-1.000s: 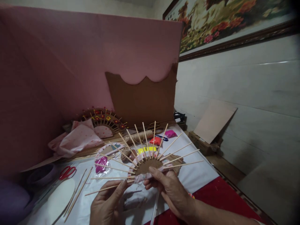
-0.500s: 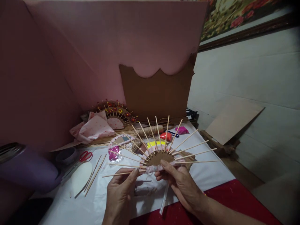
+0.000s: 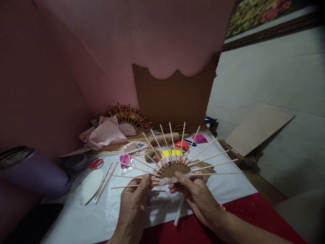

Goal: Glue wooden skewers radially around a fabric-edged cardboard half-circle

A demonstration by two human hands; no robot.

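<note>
A half-round cardboard piece (image 3: 174, 170) is held up over the near part of the surface (image 3: 228, 188), its straight, cloth-wrapped side toward the person, seemingly so the thin sticks (image 3: 170, 139) can radiate freely. The left hand (image 3: 134, 200) pinches its left end between thumb and fingers, beside the lowest sticks; the right hand (image 3: 199, 195) presses its thumb on the wrapped edge, fingers curled beneath, which probably steadies it. Loose sticks (image 3: 108, 183) and red scissors (image 3: 96, 163) lie toward the surface's left edge, apparently kept within reach.
</note>
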